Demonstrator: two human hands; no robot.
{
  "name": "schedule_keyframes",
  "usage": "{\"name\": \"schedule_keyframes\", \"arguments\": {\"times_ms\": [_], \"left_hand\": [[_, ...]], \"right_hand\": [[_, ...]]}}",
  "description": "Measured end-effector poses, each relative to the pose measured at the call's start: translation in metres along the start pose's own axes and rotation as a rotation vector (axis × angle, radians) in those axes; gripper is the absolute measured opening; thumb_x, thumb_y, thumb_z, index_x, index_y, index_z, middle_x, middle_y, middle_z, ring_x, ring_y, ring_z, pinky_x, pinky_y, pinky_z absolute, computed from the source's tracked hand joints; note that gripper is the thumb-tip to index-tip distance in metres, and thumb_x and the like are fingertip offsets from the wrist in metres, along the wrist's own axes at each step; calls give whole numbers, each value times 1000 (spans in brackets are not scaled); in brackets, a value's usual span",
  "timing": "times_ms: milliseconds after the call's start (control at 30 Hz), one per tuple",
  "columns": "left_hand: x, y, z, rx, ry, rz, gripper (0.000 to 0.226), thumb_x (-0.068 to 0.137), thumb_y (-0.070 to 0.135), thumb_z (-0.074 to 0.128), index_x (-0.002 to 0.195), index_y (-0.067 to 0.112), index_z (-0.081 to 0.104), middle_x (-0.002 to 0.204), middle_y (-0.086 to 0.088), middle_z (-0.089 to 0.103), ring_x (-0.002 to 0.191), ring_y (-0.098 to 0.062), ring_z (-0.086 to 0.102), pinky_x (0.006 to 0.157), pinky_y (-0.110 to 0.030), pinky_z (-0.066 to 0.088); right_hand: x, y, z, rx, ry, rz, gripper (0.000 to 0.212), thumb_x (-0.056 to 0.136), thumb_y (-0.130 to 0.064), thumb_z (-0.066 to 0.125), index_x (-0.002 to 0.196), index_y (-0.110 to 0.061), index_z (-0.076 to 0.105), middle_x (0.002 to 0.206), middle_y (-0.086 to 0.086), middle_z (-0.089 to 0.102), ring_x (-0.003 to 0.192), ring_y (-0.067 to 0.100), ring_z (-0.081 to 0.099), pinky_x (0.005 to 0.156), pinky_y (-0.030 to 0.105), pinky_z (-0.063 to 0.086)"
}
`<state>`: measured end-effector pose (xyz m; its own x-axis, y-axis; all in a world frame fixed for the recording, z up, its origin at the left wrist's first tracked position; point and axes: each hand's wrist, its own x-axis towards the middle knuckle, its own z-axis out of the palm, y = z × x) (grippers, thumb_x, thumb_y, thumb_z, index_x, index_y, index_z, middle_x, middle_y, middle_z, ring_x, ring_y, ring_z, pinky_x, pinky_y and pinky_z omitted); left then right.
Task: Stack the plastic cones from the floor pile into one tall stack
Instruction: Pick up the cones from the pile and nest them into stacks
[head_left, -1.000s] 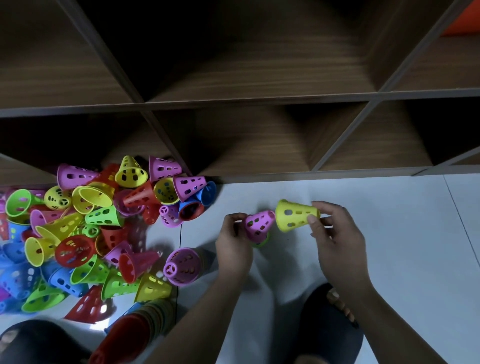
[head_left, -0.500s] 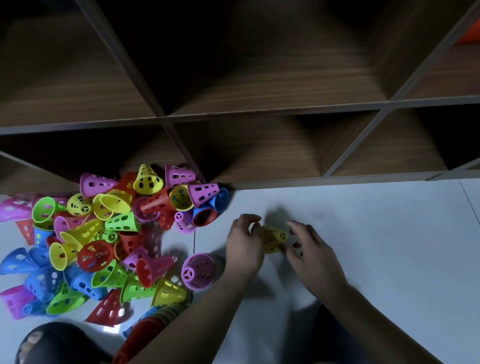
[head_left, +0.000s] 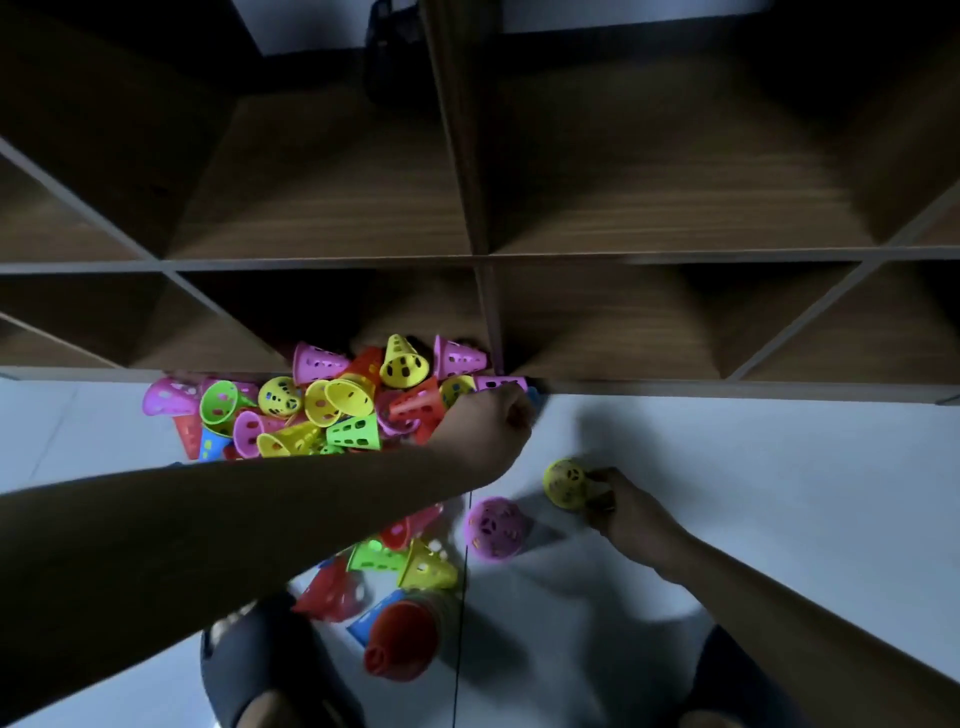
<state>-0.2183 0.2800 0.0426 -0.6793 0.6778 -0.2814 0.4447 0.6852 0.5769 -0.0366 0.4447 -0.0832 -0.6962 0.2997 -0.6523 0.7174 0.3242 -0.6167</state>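
right hand grips the yellow-topped stack right of the pile, ready for more; left hand reaches the pile's edge, fingers hidden, grasp unclear.

left arm: stretched forward | left hand: fingers curled, grip unclear | right hand: grips yellow cone

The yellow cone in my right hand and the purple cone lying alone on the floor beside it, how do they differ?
The yellow cone is gripped by the right hand; the purple cone lies loose on the floor with no hand on it. They differ in colour, one yellow and one purple. The purple cone lies closer to the pile than the yellow cone. Both are perforated plastic and face the camera end-on.
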Motion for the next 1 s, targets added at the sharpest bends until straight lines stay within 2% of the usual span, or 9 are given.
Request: {"name": "schedule_keyframes", "arguments": {"times_ms": [167, 267, 367, 433, 533, 667, 800, 900, 1000], "left_hand": [[-2, -56, -36, -6, -35, -76, 17, 98, 17, 62, 112, 21, 69, 98, 5, 72, 88, -19, 69, 66, -27, 50], [4, -81, -44, -80, -81, -113, 12, 101, 19, 62, 112, 20, 65, 96, -3, 72, 83, -27, 71, 71, -38, 60], [6, -105, -36, -139, -94, -154, 18, 102, 17, 63, 118, 20, 60, 96, -5, 71, 78, -25, 70, 68, -40, 61], [6, -120, -26, -93, -27, -92, 30, 99, 16, 66, 128, 21, 58, 101, -5, 73, 79, -25, 72, 68, -42, 63], [8, -134, -11, 71, 67, 43, 44, 99, 22, 65, 141, 31, 53, 101, -4, 75, 73, -24, 72, 59, -39, 60], [13, -137, 2, 387, 59, 127, 49, 106, 30, 50, 153, 39, 43, 94, -1, 71, 63, -19, 61, 54, -33, 55], [17, -144, 7, 523, 19, 154, 43, 108, 35, 48, 150, 39, 47, 95, -3, 70, 74, -26, 68, 59, -33, 52], [19, -155, 11, 550, 54, 158, 35, 105, 29, 53, 139, 34, 58, 92, 0, 69, 72, -25, 68, 60, -38, 62], [19, -160, 10, 591, 77, 204, 23, 101, 24, 59, 123, 25, 66, 92, 1, 68, 66, -26, 67, 54, -38, 59]], "right_hand": [[29, -32, 30, 28, -56, -26, 41, 79, -26, 59, 110, -52, 56, 103, -4, 74, 97, 26, 70, 86, 50, 58], [50, -42, 37, -48, -136, -100, 47, 76, -31, 61, 107, -65, 53, 112, -12, 73, 105, 16, 70, 94, 48, 57], [57, -64, 32, -59, -168, -141, 36, 82, -41, 72, 112, -55, 60, 115, -13, 75, 109, 8, 70, 98, 46, 57], [62, -82, 24, -106, -50, -149, 27, 92, -34, 74, 116, -41, 62, 114, -8, 73, 104, 12, 70, 90, 38, 57], [76, -109, 9, -110, 258, -170, 46, 91, -38, 78, 130, -27, 57, 117, -9, 62, 97, 15, 65, 85, 34, 50], [93, -129, 9, 179, 225, -126, 67, 81, -37, 88, 134, -27, 49, 107, -15, 64, 95, 4, 65, 89, 31, 53], [105, -124, 21, 378, 226, -122, 57, 80, -30, 91, 124, -21, 55, 111, 0, 73, 97, 11, 72, 76, 25, 54], [109, -118, 27, 449, 218, -115, 42, 84, -27, 88, 115, -18, 62, 112, 6, 77, 102, 18, 75, 76, 25, 56], [106, -123, 28, 479, 185, -82, 35, 88, -28, 83, 115, -18, 63, 112, 4, 76, 95, 14, 73, 66, 17, 52]]}}
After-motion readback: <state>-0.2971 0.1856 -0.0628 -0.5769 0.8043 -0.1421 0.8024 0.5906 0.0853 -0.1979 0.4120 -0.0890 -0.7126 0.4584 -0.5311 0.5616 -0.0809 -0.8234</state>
